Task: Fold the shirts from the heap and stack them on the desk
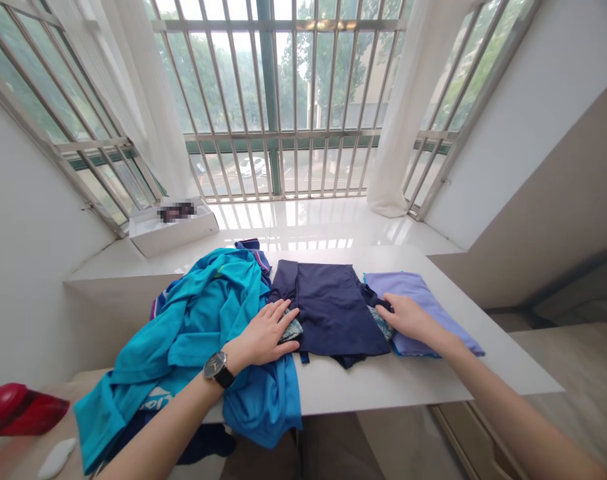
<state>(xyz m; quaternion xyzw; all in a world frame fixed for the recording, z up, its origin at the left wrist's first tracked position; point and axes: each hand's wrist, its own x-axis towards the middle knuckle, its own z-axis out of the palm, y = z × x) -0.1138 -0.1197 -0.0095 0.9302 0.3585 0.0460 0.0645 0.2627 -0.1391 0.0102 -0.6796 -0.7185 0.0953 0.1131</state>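
A navy garment point(328, 300) lies spread in a roughly square, partly folded shape on the white table. Patterned grey-green cloth point(291, 328) shows at its left edge, and more of it shows at the right. My left hand point(263, 333), with a watch on the wrist, lies flat with fingers spread over the garment's left edge. At the opposite side, my right hand point(408, 317) pinches a dark bunched edge of the navy garment. Beneath that hand rests a folded lavender garment point(423, 300) with a turquoise edge. A rumpled turquoise shirt point(208, 310) is heaped beside my left hand.
The white table point(503, 373) abuts a glossy windowsill point(303, 223) below a barred window. A white box point(176, 233) stands on the sill's left part. At the lower left are a shiny red object point(21, 410) and a small white object point(57, 459).
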